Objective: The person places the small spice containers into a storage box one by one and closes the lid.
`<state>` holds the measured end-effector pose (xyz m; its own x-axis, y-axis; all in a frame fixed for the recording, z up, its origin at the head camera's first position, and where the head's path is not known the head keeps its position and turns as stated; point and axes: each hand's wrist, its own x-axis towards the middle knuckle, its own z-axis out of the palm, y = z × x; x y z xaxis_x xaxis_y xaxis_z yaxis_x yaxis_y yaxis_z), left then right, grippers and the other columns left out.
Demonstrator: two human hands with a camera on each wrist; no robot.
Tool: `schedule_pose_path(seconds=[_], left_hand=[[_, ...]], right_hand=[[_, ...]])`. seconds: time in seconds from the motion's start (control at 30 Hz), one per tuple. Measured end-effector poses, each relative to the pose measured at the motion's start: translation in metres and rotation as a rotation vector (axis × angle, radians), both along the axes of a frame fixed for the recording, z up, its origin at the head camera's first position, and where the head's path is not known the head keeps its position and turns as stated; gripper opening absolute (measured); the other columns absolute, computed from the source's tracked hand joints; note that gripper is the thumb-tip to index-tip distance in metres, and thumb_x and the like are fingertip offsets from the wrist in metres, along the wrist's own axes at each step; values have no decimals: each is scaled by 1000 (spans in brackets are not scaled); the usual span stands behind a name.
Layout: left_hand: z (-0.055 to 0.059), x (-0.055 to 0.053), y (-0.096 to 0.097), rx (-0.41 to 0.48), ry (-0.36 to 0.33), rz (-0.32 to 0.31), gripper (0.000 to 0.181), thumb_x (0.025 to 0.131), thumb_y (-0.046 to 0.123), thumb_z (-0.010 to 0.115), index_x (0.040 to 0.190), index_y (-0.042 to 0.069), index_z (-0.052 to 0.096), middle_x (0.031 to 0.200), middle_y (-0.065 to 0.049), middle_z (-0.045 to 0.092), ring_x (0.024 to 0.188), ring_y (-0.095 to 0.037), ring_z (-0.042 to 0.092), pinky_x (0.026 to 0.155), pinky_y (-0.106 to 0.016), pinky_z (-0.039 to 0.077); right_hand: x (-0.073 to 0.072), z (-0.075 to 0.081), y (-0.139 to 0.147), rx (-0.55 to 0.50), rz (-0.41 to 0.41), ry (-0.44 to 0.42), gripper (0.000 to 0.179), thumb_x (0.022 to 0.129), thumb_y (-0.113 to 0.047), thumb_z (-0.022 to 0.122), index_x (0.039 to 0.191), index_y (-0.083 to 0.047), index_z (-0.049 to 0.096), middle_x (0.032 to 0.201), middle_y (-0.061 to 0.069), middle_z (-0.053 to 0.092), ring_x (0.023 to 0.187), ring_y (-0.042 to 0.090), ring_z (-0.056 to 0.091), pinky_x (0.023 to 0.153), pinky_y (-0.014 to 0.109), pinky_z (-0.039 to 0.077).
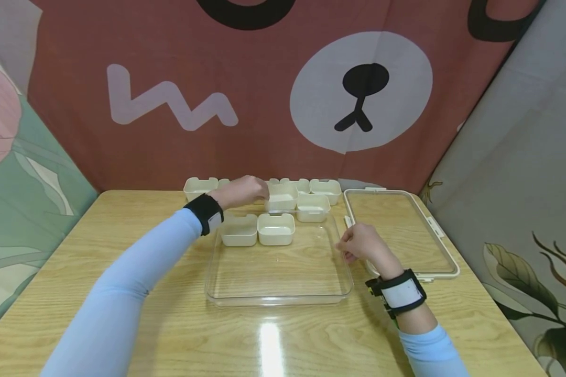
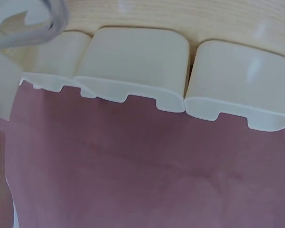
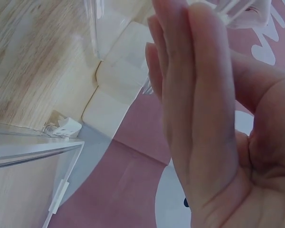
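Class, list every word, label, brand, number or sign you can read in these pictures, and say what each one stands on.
None: no readable text in any view.
White zigzag on the red-brown curtain: a drawn shape, not legible writing.
White patches on the black wristbands: no lettering can be made out.
Cream containers and clear tray: no lettering visible.

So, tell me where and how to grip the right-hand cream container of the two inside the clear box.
The cream container is probably best pinched by its right wall, from above: it stands upright, open top exposed, so thumb and fingers could straddle the rim. That side faces bare floor in the clear box, while a neighbouring container crowds its left.
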<state>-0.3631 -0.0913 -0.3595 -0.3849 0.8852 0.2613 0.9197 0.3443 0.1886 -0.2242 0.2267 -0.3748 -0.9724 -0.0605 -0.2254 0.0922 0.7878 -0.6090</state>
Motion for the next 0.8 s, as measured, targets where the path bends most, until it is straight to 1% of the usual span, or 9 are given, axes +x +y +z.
schedule_pose_path(seconds=[0.07,0.1,0.2,0.27,0.4,0.47,0.63,0.7,0.8], left_hand=[[4,1,1,-7,65,-6,15,84,-3,66,92,7,74,91,-4,71,88,-17,64,79,-30,53],[7,3,1,-10,81,-3,16,84,-3,66,92,7,75,92,-4,71,88,-17,64,79,-30,53],[13,7,3,-9,76,2,19,83,-4,67,96,8,74,96,-4,71,92,-17,65,82,-29,53],[18,12,7,0,72,-16,19,83,-5,66,96,7,74,95,-4,71,91,-16,65,82,-29,53],[27,21,17,7,128,-74,18,85,-6,62,90,7,74,88,-4,71,84,-14,64,78,-27,53],[30,25,21,-7,154,-87,18,86,-6,61,88,8,73,85,-2,69,82,-12,61,76,-26,52],[32,33,30,-35,145,-84,17,84,-4,64,89,9,73,86,0,69,84,-11,60,78,-24,51],[33,36,34,-42,171,-89,18,86,-5,61,83,11,70,78,3,64,78,-9,56,72,-21,47],[34,41,42,-45,243,-124,27,86,-8,54,70,13,59,66,7,45,68,-6,42,63,-19,37]], right_hand=[[0,0,0,-3,-1,-2,14,86,-12,68,83,2,67,71,11,67,57,14,66,60,35,57],[1,0,0,-2,2,0,14,86,-12,68,83,2,67,71,11,67,57,14,66,60,35,57],[1,-1,0,-7,-8,-2,14,86,-12,68,82,2,67,71,10,67,57,14,66,60,35,57],[1,-1,0,-8,-12,-2,15,86,-12,68,83,2,67,70,10,67,57,14,66,59,34,57],[1,-1,-1,-15,-29,-3,15,86,-12,69,84,3,67,71,11,68,57,14,66,60,35,57],[1,-1,-1,-17,-39,-3,15,86,-12,69,86,4,67,72,11,68,58,14,66,60,35,57],[0,-2,-3,-20,-53,-6,16,86,-12,69,88,3,67,73,12,68,58,15,67,61,36,57],[-1,-2,-3,-25,-53,-6,15,85,-12,69,87,3,67,72,11,68,58,15,67,60,36,57],[-1,-2,-2,-31,-36,3,15,86,-12,68,86,3,67,71,12,68,57,15,66,60,36,57]])
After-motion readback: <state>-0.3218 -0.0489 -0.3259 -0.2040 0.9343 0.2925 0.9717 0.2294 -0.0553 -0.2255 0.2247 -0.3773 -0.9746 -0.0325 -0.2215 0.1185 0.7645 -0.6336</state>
